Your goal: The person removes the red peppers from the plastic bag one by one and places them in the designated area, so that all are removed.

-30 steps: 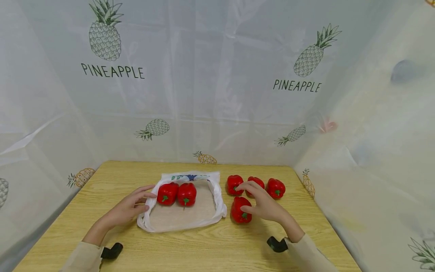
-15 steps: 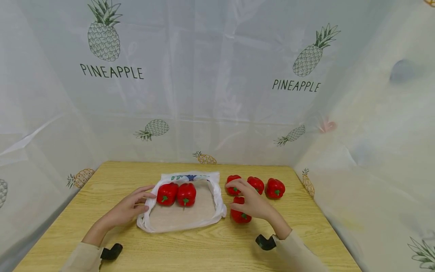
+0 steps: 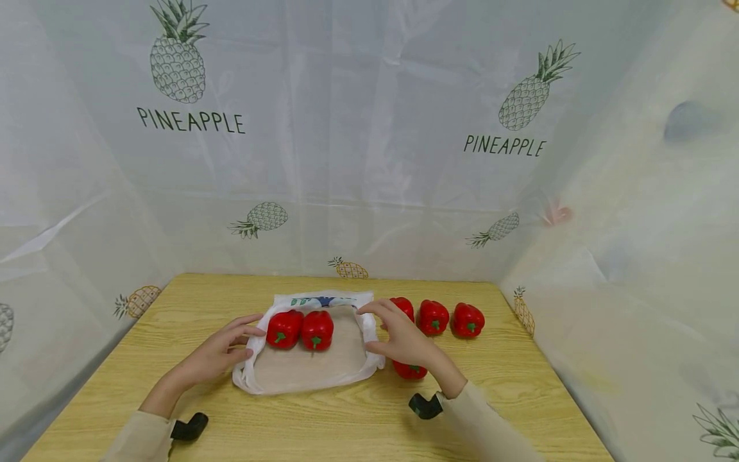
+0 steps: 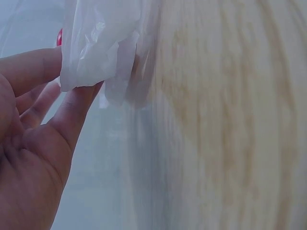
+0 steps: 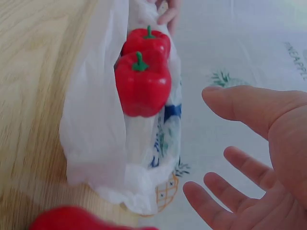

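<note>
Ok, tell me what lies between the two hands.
The head view shows the open white bag between the left hand and the right hand: two red peppers sit in its left part, then bare bag floor toward the right hand.

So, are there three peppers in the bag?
No, only two peppers sit inside the bag.

- Worktop (image 3: pixel 323 430) of yellowish, grained wood
- Pale, creased sheet (image 3: pixel 369 160) behind the worktop and along its sides
- Upright green pineapple print (image 3: pixel 178 69), upper left, above dark lettering (image 3: pixel 190 120), "PINEAPPLE"
- Tilted green pineapple print (image 3: pixel 524 102), upper right
- Small orange pineapple print (image 3: pixel 352 269), low centre
- Blurred pinkish patch (image 3: pixel 557 213) at right
</note>
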`<state>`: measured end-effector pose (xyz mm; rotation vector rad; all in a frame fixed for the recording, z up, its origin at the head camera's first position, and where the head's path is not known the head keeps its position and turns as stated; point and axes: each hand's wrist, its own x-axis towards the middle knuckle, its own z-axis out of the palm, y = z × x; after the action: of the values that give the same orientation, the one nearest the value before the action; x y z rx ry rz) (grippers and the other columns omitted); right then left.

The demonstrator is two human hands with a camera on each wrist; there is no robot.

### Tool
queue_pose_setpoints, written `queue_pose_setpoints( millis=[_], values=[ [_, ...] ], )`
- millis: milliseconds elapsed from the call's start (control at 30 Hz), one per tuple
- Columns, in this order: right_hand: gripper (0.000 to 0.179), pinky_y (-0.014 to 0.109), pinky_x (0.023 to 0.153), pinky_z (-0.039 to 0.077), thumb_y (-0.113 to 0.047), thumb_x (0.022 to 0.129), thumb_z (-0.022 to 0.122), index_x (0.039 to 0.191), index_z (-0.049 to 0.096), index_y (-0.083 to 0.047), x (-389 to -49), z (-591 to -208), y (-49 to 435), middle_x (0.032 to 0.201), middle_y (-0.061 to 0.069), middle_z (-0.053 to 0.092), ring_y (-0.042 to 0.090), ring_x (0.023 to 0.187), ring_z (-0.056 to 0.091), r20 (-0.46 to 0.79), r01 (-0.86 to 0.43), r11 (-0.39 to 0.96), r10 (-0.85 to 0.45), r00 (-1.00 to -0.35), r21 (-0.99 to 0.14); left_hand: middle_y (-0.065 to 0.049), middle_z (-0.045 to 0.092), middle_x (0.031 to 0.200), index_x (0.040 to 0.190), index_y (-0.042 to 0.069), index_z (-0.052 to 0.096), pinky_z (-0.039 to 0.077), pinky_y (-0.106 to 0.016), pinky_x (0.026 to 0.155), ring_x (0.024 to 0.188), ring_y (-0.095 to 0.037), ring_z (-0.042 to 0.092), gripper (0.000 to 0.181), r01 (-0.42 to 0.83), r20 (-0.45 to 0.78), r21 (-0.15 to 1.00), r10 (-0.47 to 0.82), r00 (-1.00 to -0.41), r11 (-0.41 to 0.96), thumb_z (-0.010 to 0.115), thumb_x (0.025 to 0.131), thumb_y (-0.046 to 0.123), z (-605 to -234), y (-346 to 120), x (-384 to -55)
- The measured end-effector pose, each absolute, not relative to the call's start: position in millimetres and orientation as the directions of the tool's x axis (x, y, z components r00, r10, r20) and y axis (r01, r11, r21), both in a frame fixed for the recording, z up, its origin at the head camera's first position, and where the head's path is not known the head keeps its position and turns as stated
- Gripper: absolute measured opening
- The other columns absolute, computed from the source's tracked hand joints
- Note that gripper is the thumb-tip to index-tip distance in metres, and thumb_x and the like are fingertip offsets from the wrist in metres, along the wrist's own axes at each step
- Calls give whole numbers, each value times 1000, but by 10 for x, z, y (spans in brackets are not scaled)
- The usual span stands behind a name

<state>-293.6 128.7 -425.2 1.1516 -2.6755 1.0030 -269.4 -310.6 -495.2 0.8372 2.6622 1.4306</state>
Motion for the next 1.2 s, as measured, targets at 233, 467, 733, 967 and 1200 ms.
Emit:
queue_pose_setpoints(
  millis=[233, 467, 733, 967, 1200],
  values=[
    [63, 48, 99, 59, -7, 91, 85, 147, 58, -16, -2990, -4261, 1045, 145, 11, 56, 27, 131, 55, 314, -698, 457, -661, -681, -551, -21, 34, 167, 137, 10, 67, 53, -24, 98, 129, -46, 56, 34, 451, 237, 776, 459, -857, 441, 67, 104, 5, -4955, -3107, -2696],
    [61, 33, 91, 58, -13, 93, 84, 148, 59, -18, -3131, -4325, 814, 147, 2, 56, 18, 126, 55, 301, -716, 471, -683, -666, -516, -21, 34, 167, 137, 10, 67, 52, -24, 99, 129, -45, 56, 33, 454, 240, 773, 458, -856, 443, 66, 104, 5, -4952, -3108, -2686],
    [62, 47, 95, 60, -7, 91, 85, 147, 60, -11, -3267, -4422, 621, 149, 5, 54, 27, 134, 52, 263, -704, 457, -703, -660, -544, -20, 33, 167, 137, 9, 67, 51, -23, 99, 131, -47, 54, 32, 443, 230, 781, 456, -860, 441, 65, 105, 5, -4939, -3104, -2679],
    [59, 48, 95, 60, -3, 91, 84, 144, 61, -8, -3327, -4486, 486, 148, 11, 54, 36, 133, 53, 234, -683, 447, -711, -663, -577, -19, 33, 167, 139, 10, 66, 52, -24, 99, 130, -45, 55, 34, 440, 224, 778, 457, -861, 447, 65, 105, 6, -4945, -3106, -2688],
    [60, 24, 88, 54, -8, 90, 86, 145, 62, -14, -3376, -4560, 389, 144, 5, 58, 25, 126, 55, 220, -683, 500, -697, -682, -533, -20, 33, 167, 139, 11, 66, 52, -24, 98, 129, -45, 55, 34, 438, 224, 783, 457, -861, 441, 65, 105, 7, -4950, -3113, -2694]
  ],
)
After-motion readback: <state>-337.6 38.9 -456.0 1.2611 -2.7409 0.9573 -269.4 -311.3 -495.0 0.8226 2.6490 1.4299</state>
